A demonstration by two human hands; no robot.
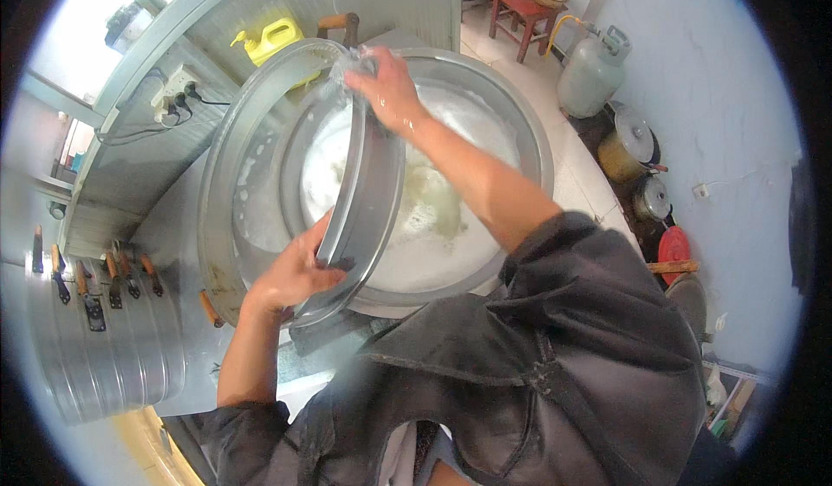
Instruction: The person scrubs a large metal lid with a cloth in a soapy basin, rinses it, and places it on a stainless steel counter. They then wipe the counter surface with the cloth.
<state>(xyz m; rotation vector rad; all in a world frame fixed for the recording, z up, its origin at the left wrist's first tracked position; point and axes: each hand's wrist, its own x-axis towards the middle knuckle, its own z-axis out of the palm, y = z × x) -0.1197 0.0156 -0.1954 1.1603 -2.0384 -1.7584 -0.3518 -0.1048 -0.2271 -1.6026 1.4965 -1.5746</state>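
A wide metal basin point(374, 217) is tilted on its side over a larger round metal tub point(539, 139) that holds cloudy, foamy water. My left hand point(295, 273) grips the near part of the tilted basin's rim, thumb on one side and fingers on the other. At the far part of that rim, my right hand point(387, 91) is closed on a silvery, crumpled scrubber point(349, 71) pressed against the metal. My right wrist is wet. Suds point(446, 226) float below the right forearm and streak the metal on the left.
A yellow jug point(273, 39) stands behind the basins, near a power strip point(179, 87). Several wood-handled knives point(113, 278) hang at the left. Along the right wall are a gas cylinder point(594, 71), a lidded pot point(631, 139) and a red stool point(511, 9).
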